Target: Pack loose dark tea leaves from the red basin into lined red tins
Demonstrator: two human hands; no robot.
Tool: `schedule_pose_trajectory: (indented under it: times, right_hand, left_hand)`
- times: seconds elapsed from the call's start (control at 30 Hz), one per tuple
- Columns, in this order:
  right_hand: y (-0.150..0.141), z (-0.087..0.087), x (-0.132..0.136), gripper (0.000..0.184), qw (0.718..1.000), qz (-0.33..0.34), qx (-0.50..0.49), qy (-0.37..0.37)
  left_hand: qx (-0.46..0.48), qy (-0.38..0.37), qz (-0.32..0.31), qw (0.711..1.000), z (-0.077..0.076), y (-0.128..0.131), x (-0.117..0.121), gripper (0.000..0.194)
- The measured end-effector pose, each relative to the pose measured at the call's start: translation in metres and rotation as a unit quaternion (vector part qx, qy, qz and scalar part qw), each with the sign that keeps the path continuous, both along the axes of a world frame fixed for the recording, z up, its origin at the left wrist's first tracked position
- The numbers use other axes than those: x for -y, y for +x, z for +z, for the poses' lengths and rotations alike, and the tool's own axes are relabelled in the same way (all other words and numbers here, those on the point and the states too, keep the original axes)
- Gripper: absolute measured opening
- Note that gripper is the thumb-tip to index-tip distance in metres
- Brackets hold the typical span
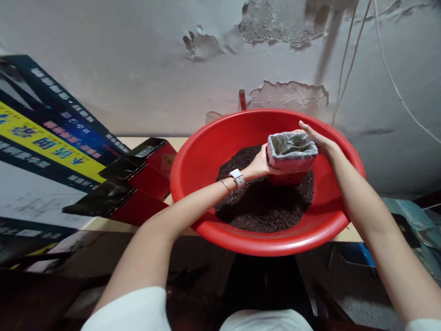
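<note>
A pale tabletop (347, 235) runs along a grey-white wall (138, 69), whose paint has flaked away in ragged patches over rough, crumbly plaster. Thin cords (379, 32) hang down the wall at the right, and part of a blue seat (358, 254) shows below the table's edge. On the table sits a wide, round basin (275, 248) of glossy red plastic with a thick rolled rim, holding a dark, loose, fine-grained material (265, 223). Over this material, within the basin's rim, is a red box (292, 164), its rectangular mouth lined with crinkled clear plastic folded over the edges. The left hand (261, 164), below a white watch (237, 178), has its fingers closed around the box's left side. The right hand (319, 141) is against the far right corner, one digit sticking out; the others are partly hidden, so their grip cannot be told. Left of the basin, open black-and-red boxes (146, 177) stand in a slanting row beside a large printed board (51, 138) with a yellow band.
</note>
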State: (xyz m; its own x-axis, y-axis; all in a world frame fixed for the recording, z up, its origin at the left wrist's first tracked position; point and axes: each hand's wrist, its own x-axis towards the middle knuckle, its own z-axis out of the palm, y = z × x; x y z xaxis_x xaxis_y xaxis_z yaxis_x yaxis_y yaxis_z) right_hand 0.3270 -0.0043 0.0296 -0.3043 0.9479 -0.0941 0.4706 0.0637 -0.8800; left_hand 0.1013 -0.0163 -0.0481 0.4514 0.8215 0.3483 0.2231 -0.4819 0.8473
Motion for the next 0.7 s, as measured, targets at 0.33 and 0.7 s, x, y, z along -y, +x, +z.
schedule_pose_trajectory:
  times: [0.33,0.7]
  right_hand:
    - [0.006,0.0,-0.012,0.04,0.963,0.073,0.254,0.048]
    - [-0.001,0.009,-0.004,0.024,0.841,-0.007,0.477,0.254]
  left_hand:
    - [0.052,0.049,-0.109,0.991,-0.024,0.009,-0.004,0.108]
    - [-0.335,-0.074,-0.033,0.939,-0.017,-0.046,-0.037,0.091]
